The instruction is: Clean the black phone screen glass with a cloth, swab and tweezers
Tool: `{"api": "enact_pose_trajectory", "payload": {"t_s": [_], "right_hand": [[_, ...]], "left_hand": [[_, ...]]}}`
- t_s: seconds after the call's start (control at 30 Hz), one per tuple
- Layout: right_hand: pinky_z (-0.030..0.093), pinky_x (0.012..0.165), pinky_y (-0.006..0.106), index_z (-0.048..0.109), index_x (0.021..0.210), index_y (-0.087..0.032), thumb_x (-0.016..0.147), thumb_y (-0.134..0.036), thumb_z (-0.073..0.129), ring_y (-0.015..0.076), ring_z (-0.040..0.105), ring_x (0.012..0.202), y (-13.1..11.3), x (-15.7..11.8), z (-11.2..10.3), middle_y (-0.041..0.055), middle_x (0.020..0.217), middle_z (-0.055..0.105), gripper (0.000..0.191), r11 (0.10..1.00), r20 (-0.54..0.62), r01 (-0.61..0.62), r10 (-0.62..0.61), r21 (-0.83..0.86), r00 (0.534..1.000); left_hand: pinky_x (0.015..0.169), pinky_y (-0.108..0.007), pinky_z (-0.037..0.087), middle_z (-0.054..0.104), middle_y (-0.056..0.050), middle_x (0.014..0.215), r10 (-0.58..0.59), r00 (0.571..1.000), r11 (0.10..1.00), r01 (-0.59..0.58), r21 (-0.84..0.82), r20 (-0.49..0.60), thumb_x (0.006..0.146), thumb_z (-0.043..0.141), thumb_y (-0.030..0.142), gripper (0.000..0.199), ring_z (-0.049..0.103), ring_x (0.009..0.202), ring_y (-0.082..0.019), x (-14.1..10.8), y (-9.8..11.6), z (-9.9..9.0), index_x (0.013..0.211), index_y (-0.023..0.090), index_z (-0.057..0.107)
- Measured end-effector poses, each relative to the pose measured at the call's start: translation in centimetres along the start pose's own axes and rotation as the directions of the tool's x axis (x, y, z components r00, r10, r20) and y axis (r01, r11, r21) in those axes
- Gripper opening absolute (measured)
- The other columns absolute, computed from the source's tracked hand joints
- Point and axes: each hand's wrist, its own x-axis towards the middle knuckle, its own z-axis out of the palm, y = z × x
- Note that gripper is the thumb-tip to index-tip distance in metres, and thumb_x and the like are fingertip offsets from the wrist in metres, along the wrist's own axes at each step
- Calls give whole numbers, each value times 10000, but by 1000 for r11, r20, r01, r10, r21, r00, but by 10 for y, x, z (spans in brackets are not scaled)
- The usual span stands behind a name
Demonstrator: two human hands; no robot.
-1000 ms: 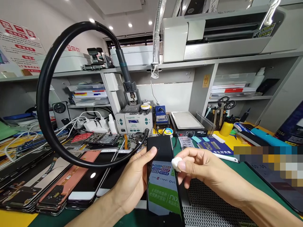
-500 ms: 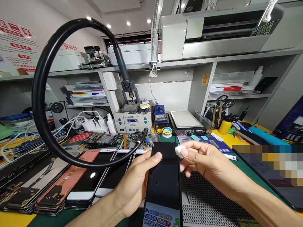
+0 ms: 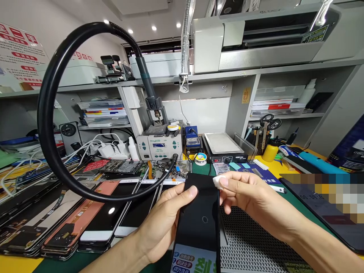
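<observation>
A black smartphone (image 3: 200, 212) is held up in front of me, its glossy face toward me and coloured signs mirrored in the lower part. My left hand (image 3: 167, 216) is closed around its left edge, the thumb lying on the glass near the top. In my right hand (image 3: 244, 191) a small white wad (image 3: 218, 182), like cotton or tissue, is pinched between thumb and fingers. It touches the phone's upper right corner. The other right fingers are curled beside the phone's right edge.
Stacked phone screens (image 3: 96, 223) lie on the left. Behind the phone are a hot-air station (image 3: 160, 146) with a looping black hose (image 3: 45, 113), a solder spool (image 3: 200, 158) and a heating plate (image 3: 224, 144). A perforated mat (image 3: 250, 242) and another phone (image 3: 327, 212) lie right.
The phone has shifted slightly right and turned a little, so its reflections differ. My right hand has moved slightly right with the white wad, and my left thumb has moved along with the phone.
</observation>
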Motion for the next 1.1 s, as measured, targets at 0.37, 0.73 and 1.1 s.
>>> {"api": "enact_pose_trajectory", "payload": {"t_s": [0.37,0.73,1.1], "right_hand": [[479,610,267,767,794,-137,839,-373,810,140,614,649,2,2,-3,52,713,724,245,1000,-83,10,-12,-24,996],[507,649,240,790,850,-152,869,-336,791,146,663,763,-5,3,-8,47,841,735,185,996,-72,25,-19,85,997],[475,608,274,773,707,-114,778,-401,851,130,596,587,6,-2,4,50,637,709,306,986,47,-154,157,-71,986]], "left_hand": [[858,-339,524,776,-119,1062,-19,998,994,12,106,61,950,634,434,357,721,935,-238,-3,1,5,1145,154,740],[912,-362,523,754,-129,1147,11,989,999,-17,39,150,898,699,262,321,703,1067,-272,-3,3,4,1208,184,722],[789,-320,551,761,-120,1017,57,996,997,-61,50,71,950,630,272,290,714,862,-216,0,3,3,1207,156,698]]}}
